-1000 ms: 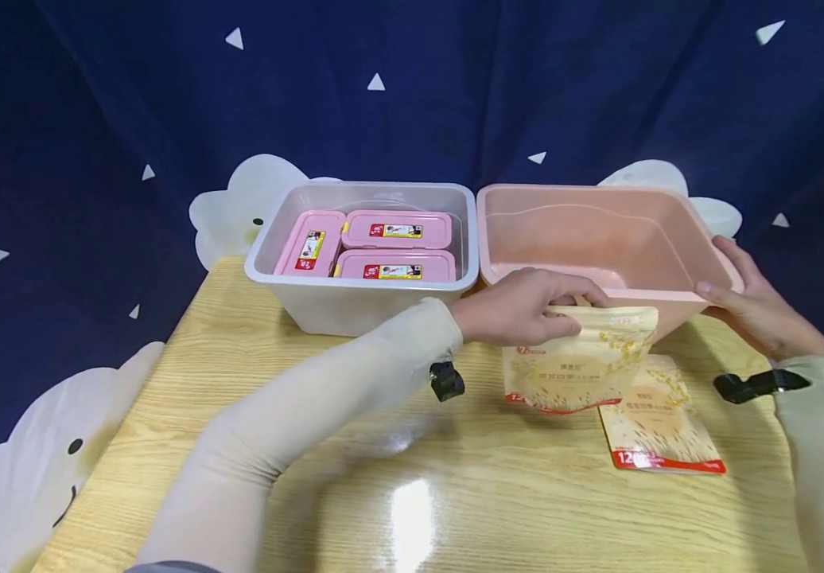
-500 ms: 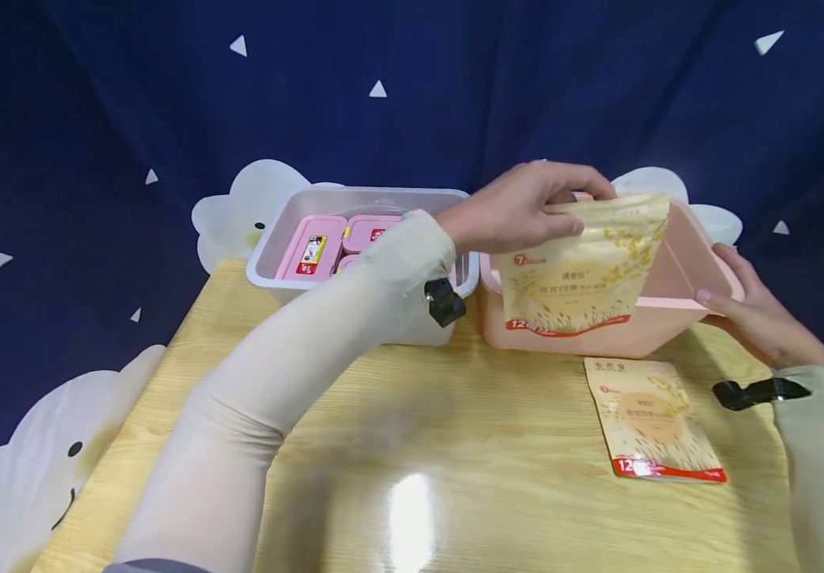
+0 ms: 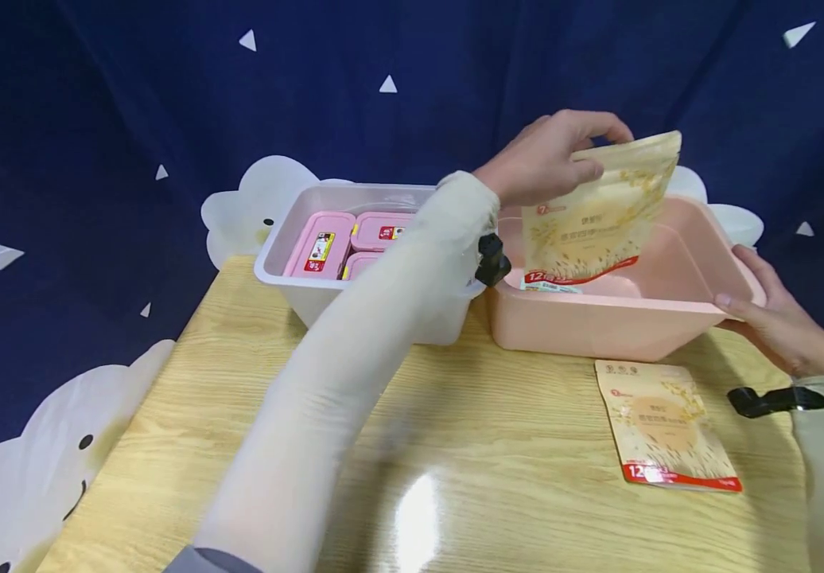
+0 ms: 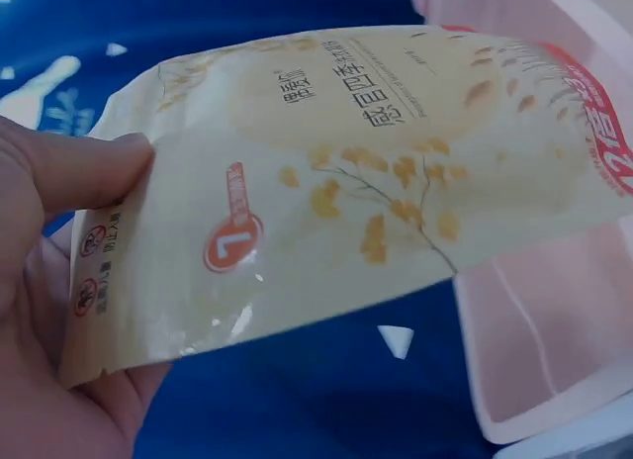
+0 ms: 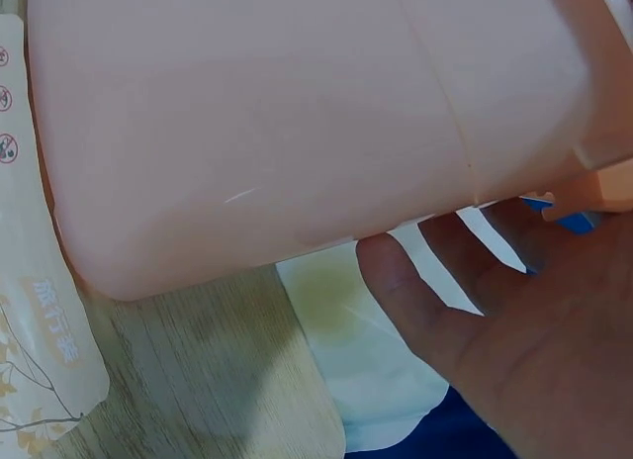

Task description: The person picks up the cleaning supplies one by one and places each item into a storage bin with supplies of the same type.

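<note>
My left hand [image 3: 551, 159] pinches a cream pouch [image 3: 591, 223] by its top edge, thumb in front. The pouch hangs tilted over the pink bin [image 3: 598, 326], its red-banded lower edge below the bin's rim. In the left wrist view the thumb lies on the pouch [image 4: 346, 182] near its top. At the bin's right end my right hand [image 3: 784, 318] grips the rim, thumb on top and fingers below; the right wrist view has those fingers [image 5: 401, 291] against the bin's outer wall. A second cream pouch [image 3: 670, 426] lies flat on the table before the bin.
Left of the pink bin stands a whitish bin [image 3: 290, 282] holding several pink lidded boxes [image 3: 320, 245], partly hidden by my left sleeve [image 3: 376, 334]. Both stand on a wooden table [image 3: 498, 493] before a dark blue curtain [image 3: 398, 127].
My left hand has lifted the pouch from in front of the pink bin, up and back over it. The right hand stays on the rim; the second pouch is now fully uncovered.
</note>
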`<state>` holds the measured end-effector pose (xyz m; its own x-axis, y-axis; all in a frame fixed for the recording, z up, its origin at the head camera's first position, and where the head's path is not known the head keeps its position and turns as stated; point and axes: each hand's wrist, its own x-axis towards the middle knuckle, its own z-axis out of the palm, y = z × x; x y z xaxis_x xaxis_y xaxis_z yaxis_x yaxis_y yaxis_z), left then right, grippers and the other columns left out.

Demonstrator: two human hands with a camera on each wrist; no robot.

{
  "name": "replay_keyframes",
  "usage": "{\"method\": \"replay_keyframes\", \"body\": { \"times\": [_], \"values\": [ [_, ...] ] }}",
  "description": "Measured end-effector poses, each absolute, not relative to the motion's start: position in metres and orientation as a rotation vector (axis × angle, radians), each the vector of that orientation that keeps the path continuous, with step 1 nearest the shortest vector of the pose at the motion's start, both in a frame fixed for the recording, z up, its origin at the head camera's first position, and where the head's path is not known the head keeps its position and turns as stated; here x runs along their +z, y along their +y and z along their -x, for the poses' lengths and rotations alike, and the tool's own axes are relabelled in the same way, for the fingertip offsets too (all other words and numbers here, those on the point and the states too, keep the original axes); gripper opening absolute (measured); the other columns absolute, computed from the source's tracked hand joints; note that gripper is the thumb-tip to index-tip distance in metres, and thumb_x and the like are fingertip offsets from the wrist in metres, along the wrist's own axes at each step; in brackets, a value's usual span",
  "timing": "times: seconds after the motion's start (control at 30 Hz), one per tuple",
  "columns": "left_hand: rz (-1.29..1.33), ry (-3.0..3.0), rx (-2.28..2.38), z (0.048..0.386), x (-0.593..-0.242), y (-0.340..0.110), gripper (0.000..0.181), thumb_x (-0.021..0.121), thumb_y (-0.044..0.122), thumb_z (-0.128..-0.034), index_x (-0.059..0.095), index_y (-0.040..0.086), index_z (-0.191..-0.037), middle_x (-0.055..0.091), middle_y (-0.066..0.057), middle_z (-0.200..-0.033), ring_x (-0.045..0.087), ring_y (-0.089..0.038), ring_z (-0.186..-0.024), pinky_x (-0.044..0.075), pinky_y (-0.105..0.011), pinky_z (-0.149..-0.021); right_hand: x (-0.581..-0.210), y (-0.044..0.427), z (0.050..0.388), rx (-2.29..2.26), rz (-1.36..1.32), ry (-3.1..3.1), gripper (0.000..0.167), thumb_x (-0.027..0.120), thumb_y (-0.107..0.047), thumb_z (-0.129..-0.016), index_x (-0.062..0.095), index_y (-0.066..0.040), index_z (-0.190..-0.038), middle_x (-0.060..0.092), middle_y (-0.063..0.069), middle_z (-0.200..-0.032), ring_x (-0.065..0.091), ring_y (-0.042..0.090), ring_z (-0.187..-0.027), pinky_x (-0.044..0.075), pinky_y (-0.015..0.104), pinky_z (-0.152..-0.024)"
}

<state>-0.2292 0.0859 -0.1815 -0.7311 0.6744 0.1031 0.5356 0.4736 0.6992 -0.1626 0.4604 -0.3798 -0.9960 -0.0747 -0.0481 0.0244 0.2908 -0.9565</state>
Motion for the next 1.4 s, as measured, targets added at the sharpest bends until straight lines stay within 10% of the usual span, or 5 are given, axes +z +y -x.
{"method": "replay_keyframes", "body": {
  "times": [0.97,1.4],
  "values": [
    [-1.033,2.502,0.953,0.261,-0.254,0.13,0.043,0.059,0.014,-0.098,0.057,0.025,-0.14,0.053,0.009,-0.147,0.053,-0.005,-0.133,0.046,-0.009,-0.097,-0.383,0.46,0.148,-2.007,0.089,2.266,0.084,0.053,-0.005,-0.098,0.004,-0.038,-0.158,0.03,-0.017,-0.136,0.048,-0.007,-0.104,0.049,0.01,-0.074],
    [-0.906,2.45,1.096,0.265,-0.263,0.123,0.042,0.058,0.008,-0.097,0.06,0.022,-0.137,0.062,0.004,-0.133,0.06,-0.008,-0.107,0.049,-0.011,-0.084,-0.378,0.456,0.143,-2.094,0.171,2.203,0.083,0.051,-0.001,-0.097,0.005,-0.033,-0.159,0.032,-0.015,-0.135,0.05,-0.005,-0.106,0.05,0.011,-0.075]
  ]
}}
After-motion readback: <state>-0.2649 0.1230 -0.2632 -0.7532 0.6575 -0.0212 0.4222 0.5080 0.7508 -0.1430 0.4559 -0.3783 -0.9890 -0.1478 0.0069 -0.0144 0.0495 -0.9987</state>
